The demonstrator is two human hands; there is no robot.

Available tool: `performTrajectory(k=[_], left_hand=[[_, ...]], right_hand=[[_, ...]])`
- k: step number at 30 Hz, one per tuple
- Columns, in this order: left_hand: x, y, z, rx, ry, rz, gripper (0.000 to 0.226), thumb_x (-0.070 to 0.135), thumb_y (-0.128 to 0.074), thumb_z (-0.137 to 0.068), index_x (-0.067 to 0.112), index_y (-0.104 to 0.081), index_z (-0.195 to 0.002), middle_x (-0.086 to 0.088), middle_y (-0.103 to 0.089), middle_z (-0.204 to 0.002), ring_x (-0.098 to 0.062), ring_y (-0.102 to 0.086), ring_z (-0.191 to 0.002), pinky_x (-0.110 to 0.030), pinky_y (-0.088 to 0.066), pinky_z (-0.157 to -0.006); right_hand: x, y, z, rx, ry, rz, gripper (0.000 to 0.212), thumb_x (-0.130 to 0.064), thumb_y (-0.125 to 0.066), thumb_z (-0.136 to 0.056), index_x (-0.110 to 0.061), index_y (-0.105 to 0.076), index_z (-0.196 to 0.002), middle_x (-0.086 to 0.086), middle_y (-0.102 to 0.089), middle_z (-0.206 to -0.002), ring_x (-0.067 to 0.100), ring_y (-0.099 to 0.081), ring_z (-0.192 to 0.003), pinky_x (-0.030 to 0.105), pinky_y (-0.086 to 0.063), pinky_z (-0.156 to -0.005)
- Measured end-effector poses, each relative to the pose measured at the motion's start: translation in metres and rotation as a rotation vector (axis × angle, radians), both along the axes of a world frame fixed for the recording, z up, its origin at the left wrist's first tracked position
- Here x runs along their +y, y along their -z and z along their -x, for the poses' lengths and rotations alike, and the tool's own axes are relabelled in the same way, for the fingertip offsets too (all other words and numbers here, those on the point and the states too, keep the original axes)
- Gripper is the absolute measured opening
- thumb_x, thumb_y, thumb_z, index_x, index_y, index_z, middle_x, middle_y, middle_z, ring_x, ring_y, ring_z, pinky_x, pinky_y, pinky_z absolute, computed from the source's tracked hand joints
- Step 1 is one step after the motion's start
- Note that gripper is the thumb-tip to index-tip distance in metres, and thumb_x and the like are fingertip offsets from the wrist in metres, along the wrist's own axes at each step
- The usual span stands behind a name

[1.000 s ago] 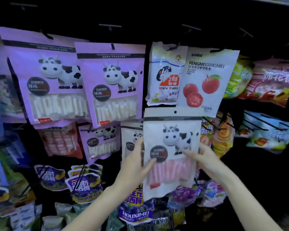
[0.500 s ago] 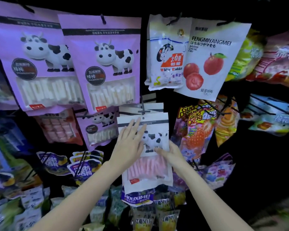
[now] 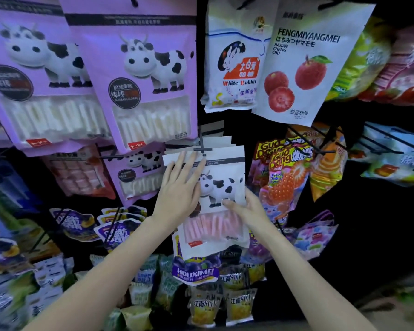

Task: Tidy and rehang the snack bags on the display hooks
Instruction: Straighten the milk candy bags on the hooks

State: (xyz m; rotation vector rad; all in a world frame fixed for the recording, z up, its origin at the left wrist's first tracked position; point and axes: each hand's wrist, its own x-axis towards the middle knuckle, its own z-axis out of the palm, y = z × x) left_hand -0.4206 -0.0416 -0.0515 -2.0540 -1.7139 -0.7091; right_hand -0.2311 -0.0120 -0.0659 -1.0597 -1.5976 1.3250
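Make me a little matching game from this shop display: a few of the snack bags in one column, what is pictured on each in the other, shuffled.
Things:
1. white bag under the hands
2. White Rabbit bag
3. Fengmiyangmei bag
4. Guo Dong bag

Pictures:
A. red round fruits
B. strawberry
C. spotted cow
D. rabbit

Pairs: 1-C, 2-D, 3-A, 4-B

The left hand lies flat on the white bag; the right hand touches its right side.
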Motion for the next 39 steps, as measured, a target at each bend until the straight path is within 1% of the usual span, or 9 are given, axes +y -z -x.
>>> performTrajectory(k=[7, 14, 17, 22, 25, 28, 32, 36, 39], left_hand=[[0.011, -0.010, 0.001, 0.007, -0.022, 0.092, 0.051, 0.028, -0.027, -0.094, 0.017, -0.037, -0.143, -0.013, -0.043, -0.144, -0.035, -0.029, -0.138, -0.049, -0.027, -0.108], [0.015, -0.007, 0.002, -0.050, -0.097, 0.343, 0.060, 0.045, -0.007, -0.095, 0.023, -0.005, -0.150, 0.013, 0.007, -0.155, -0.025, 0.008, -0.145, -0.043, -0.006, -0.115], [0.024, -0.013, -0.002, -0.038, -0.119, 0.447, 0.053, 0.035, -0.023, -0.102, 0.025, -0.004, -0.150, 0.007, 0.008, -0.158, -0.023, 0.010, -0.145, -0.041, -0.003, -0.116], [0.028, -0.017, 0.009, -0.052, -0.187, 0.575, 0.061, 0.026, -0.033, -0.099, 0.032, 0.001, -0.149, 0.005, 0.008, -0.158, -0.026, 0.003, -0.145, -0.047, -0.008, -0.115], [0.012, -0.016, 0.018, -0.118, -0.115, 0.346, 0.057, 0.014, -0.038, -0.092, 0.018, -0.024, -0.147, -0.005, -0.018, -0.156, -0.030, -0.023, -0.139, -0.049, -0.027, -0.110], [-0.014, -0.021, 0.026, -0.214, 0.026, -0.034, 0.045, 0.012, -0.037, -0.084, 0.009, -0.047, -0.128, -0.012, -0.048, -0.133, -0.029, -0.046, -0.115, -0.041, -0.039, -0.095], [-0.036, -0.046, 0.042, -0.305, -0.055, -0.342, 0.043, 0.007, -0.040, -0.079, 0.005, -0.048, -0.122, -0.016, -0.045, -0.125, -0.030, -0.042, -0.112, -0.031, -0.030, -0.098], [-0.048, -0.072, 0.052, -0.362, -0.126, -0.453, 0.045, 0.003, -0.040, -0.077, -0.001, -0.047, -0.121, -0.024, -0.043, -0.122, -0.031, -0.039, -0.112, -0.014, -0.020, -0.105], [-0.055, -0.085, 0.054, -0.389, -0.162, -0.441, 0.050, 0.004, -0.042, -0.079, 0.005, -0.043, -0.129, -0.014, -0.038, -0.129, -0.027, -0.036, -0.115, -0.025, -0.025, -0.103]], right_hand=[[0.006, -0.002, 0.018, 0.042, -0.021, 0.030, 0.040, -0.012, -0.064, -0.087, -0.014, -0.053, -0.125, -0.001, -0.066, -0.116, 0.012, -0.062, -0.107, 0.035, -0.047, -0.098], [0.010, -0.005, 0.026, -0.017, 0.072, -0.011, 0.038, -0.011, -0.065, -0.086, -0.014, -0.053, -0.122, -0.001, -0.065, -0.114, 0.013, -0.060, -0.106, 0.034, -0.046, -0.098], [0.018, -0.008, 0.034, -0.219, 0.197, -0.076, 0.043, -0.017, -0.064, -0.087, -0.010, -0.043, -0.125, 0.005, -0.059, -0.119, 0.021, -0.055, -0.110, 0.027, -0.041, -0.086], [0.025, -0.005, 0.038, -0.604, 0.251, -0.204, 0.051, -0.012, -0.053, -0.092, -0.007, -0.027, -0.136, 0.017, -0.039, -0.131, 0.036, -0.046, -0.117, 0.040, -0.041, -0.088], [0.015, -0.019, 0.024, -0.500, 0.309, -0.376, 0.051, -0.004, -0.050, -0.091, -0.008, -0.030, -0.137, 0.012, -0.035, -0.133, 0.027, -0.043, -0.120, 0.033, -0.038, -0.094], [0.007, -0.060, 0.014, -0.280, 0.336, -0.630, 0.043, -0.002, -0.049, -0.090, -0.007, -0.038, -0.131, 0.004, -0.038, -0.120, 0.011, -0.046, -0.103, 0.026, -0.041, -0.087], [0.016, -0.122, 0.032, -0.072, 0.215, -0.768, 0.040, 0.001, -0.051, -0.086, -0.003, -0.042, -0.125, 0.011, -0.048, -0.116, 0.014, -0.052, -0.097, 0.029, -0.048, -0.086], [0.027, -0.161, 0.076, -0.147, -0.006, -0.730, 0.054, -0.010, -0.058, -0.089, -0.007, -0.032, -0.137, 0.008, -0.041, -0.138, 0.016, -0.043, -0.124, 0.033, -0.039, -0.105], [0.036, -0.177, 0.101, -0.147, -0.039, -0.613, 0.073, -0.018, -0.062, -0.088, -0.011, -0.017, -0.146, 0.005, -0.028, -0.150, 0.018, -0.029, -0.136, 0.034, -0.026, -0.113]])
